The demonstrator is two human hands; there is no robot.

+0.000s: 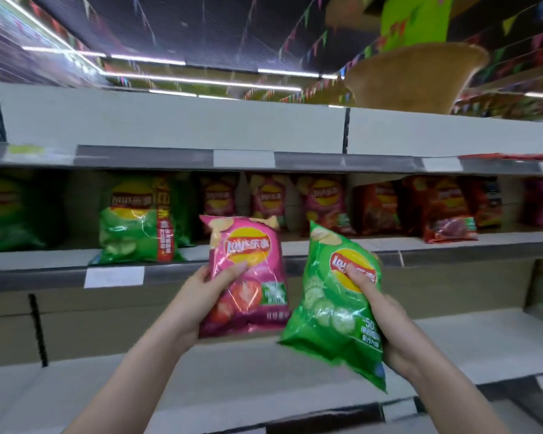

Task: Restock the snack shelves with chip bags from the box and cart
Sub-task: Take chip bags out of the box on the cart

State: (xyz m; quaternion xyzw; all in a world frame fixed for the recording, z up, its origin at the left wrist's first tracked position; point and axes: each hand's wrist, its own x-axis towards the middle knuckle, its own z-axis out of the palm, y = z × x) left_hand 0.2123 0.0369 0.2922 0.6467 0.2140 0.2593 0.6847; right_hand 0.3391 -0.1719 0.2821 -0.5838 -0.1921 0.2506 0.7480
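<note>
Pink and green chip bags are held up side by side before the snack shelves. The left hand grips the pink bag, thumb curled across its front; the right hand grips the green bag likewise. Behind them the middle shelf carries green, pink and red bags upright.

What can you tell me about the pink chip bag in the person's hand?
The pink chip bag is shiny, crinkly plastic with a red-and-yellow round logo, pictures of chips at the top and tomato slices lower down. It looks puffy and sealed. It is held upright, tipped slightly, in front of the middle shelf. The left hand grips its left edge, thumb across the front. It hangs beside the green bag without clearly touching it.
</note>
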